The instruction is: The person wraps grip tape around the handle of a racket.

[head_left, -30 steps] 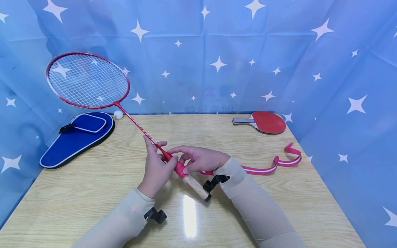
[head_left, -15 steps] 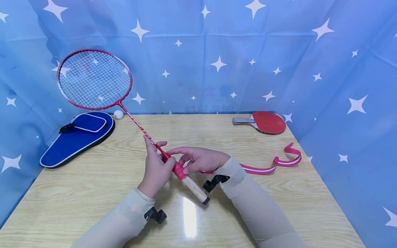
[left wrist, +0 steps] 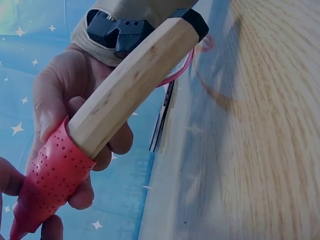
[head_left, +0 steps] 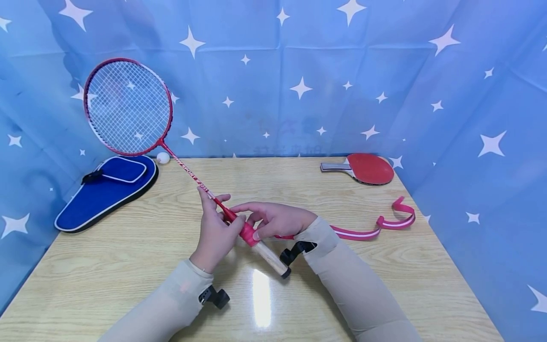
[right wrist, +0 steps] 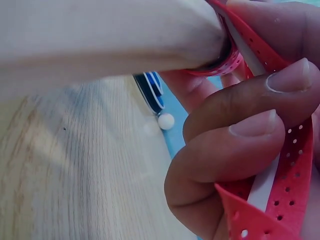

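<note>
A red badminton racket (head_left: 188, 172) slants across the head view, its strung head raised at the upper left. My left hand (head_left: 213, 237) holds it where the shaft meets the handle. Pink perforated grip tape (left wrist: 55, 172) is wound around the upper handle; below it the wooden handle (left wrist: 135, 82) is bare down to a black end cap (left wrist: 192, 21). With thumb and fingers my right hand (head_left: 282, 219) pinches the tape at the wrap's lower edge. The loose tape (right wrist: 295, 175), with a white strip down its middle, runs through its curled fingers and trails right over the table.
A blue paddle case (head_left: 107, 192) lies on the table's left, beside a white ball (head_left: 163, 157). At the back right lies a red table tennis paddle (head_left: 371, 168). A blue starry curtain (head_left: 278, 95) surrounds the wooden table (head_left: 171, 247).
The racket has turned about its shaft, so its head now looks narrower and more upright. Both hands have stayed in nearly the same place.
</note>
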A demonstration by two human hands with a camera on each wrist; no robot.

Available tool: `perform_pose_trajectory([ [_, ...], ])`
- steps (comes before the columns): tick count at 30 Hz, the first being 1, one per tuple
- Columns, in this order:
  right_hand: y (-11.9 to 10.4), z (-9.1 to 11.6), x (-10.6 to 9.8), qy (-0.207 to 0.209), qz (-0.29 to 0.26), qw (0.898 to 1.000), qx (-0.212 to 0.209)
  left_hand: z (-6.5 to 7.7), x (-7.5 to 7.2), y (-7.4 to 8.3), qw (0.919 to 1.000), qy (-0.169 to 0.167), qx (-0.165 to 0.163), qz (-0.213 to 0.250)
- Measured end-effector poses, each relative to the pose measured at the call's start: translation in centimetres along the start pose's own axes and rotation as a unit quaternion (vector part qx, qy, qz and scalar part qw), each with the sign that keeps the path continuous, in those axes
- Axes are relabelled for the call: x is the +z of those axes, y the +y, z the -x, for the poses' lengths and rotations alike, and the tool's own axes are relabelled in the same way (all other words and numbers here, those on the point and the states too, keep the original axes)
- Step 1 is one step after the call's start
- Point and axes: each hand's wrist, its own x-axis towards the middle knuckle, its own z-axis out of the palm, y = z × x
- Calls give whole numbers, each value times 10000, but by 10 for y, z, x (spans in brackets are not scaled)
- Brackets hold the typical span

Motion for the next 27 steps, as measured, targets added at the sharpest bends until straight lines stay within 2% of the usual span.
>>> perform_pose_trajectory([
  [6, 1, -1, 0, 10, 48, 10000, 6, 1, 0, 0, 9996, -16, -6, -298],
  [13, 2, -2, 2, 59, -11, 10000, 42, 2, -1, 1, 9993, -21, 33, -369],
  [20, 4, -1, 2, -97, -365, 9993, 51, 2, 0, 1, 9998, 1, 8, -193],
  [27, 5, -1, 1, -116, -366, 9993, 24, 2, 0, 0, 10000, -10, -25, -11],
])
